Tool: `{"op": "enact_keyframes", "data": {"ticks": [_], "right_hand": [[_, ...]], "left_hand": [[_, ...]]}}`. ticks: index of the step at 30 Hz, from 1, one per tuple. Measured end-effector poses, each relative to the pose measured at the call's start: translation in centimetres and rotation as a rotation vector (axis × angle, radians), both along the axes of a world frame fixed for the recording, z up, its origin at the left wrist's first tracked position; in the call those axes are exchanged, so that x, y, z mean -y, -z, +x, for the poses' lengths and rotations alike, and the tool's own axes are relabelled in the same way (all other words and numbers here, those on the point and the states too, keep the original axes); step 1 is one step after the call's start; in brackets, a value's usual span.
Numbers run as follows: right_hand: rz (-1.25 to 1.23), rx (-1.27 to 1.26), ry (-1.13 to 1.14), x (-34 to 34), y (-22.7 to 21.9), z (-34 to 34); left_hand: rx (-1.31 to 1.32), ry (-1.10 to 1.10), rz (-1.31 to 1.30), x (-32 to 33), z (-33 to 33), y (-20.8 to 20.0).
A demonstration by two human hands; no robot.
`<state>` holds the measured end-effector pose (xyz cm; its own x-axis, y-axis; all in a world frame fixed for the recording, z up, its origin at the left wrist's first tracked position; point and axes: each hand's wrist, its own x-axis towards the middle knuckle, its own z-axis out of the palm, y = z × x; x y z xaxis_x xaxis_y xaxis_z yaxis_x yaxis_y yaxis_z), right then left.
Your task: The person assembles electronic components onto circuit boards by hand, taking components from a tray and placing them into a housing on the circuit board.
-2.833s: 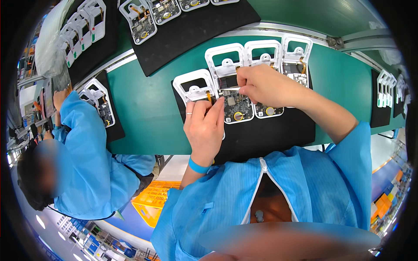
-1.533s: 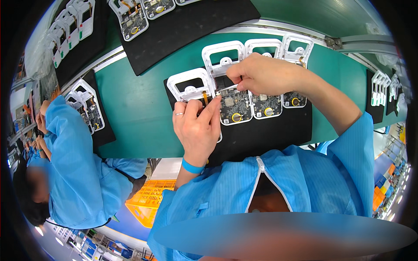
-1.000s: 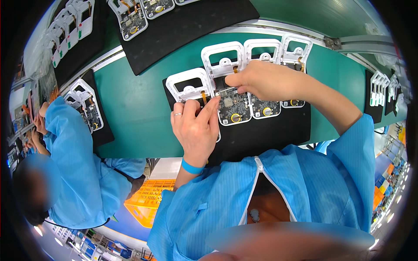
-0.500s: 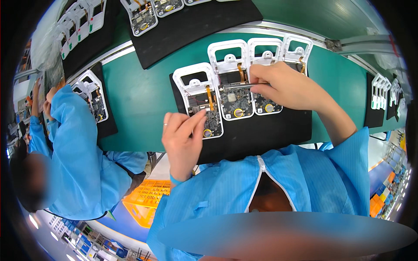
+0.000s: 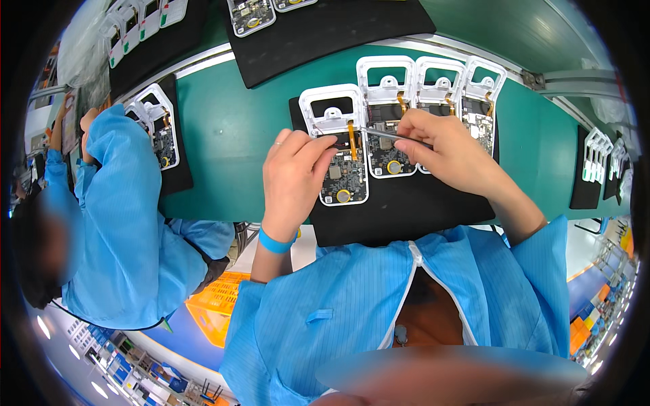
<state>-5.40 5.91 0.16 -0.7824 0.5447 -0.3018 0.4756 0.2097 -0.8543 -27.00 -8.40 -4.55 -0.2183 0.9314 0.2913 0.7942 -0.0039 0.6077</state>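
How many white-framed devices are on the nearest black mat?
4, in one row: leftmost device by the left hand, second device beside it, third device partly hidden by the right hand, fourth device at the right end.

It looks like an electronics assembly workshop: circuit boards in open white cases line a green desk, workers wear matching blue smocks, and an orange crate stands nearby.

I see the left hand back-up, forefinger and thumb tips close together; the right hand is curled in a pinch, its bare forearm slanting in from the right.
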Motion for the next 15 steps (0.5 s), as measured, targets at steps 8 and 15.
{"op": "enact_keyframes", "data": {"ticks": [8, 15], "right_hand": [[0.069, 0.01, -0.071, 0.9, 1.2, -1.2], [-0.001, 0.019, -0.098, 0.5, 1.5, -3.4]], "left_hand": [[-0.042, 0.116, 0.0, -0.3, -1.0, 0.3], [0.22, 0.044, -0.102, 1.4, -2.3, 0.2]]}}
